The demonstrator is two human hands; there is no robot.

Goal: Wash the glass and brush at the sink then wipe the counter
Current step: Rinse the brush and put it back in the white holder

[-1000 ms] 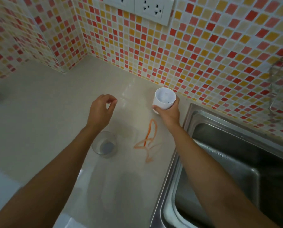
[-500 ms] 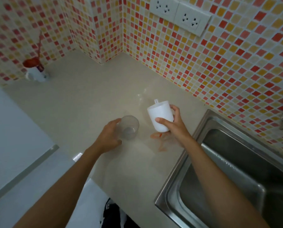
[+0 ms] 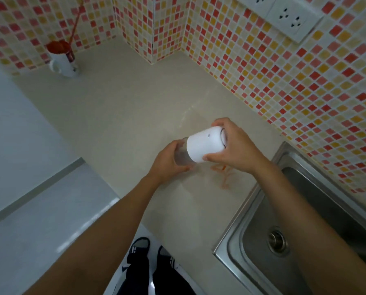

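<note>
My left hand (image 3: 167,161) grips a clear glass (image 3: 181,155) above the beige counter (image 3: 124,116). My right hand (image 3: 234,146) holds a white cup (image 3: 205,144) tipped on its side, its mouth meeting the glass. An orange-red smear (image 3: 224,177) stains the counter just below my right hand, partly hidden by it. At the far left corner stands a white mug (image 3: 63,62) smeared red, with a thin red-handled brush (image 3: 75,23) sticking out of it.
The steel sink (image 3: 284,231) with its drain (image 3: 277,242) lies at the lower right. Mosaic tile walls (image 3: 284,81) enclose the counter at the back, with a white socket plate (image 3: 288,15) above. A white appliance top (image 3: 28,209) borders the counter on the left.
My left hand has lifted the glass off the counter. My right hand has tipped the white cup sideways and brought it against the glass. The view has pulled back and to the left.
</note>
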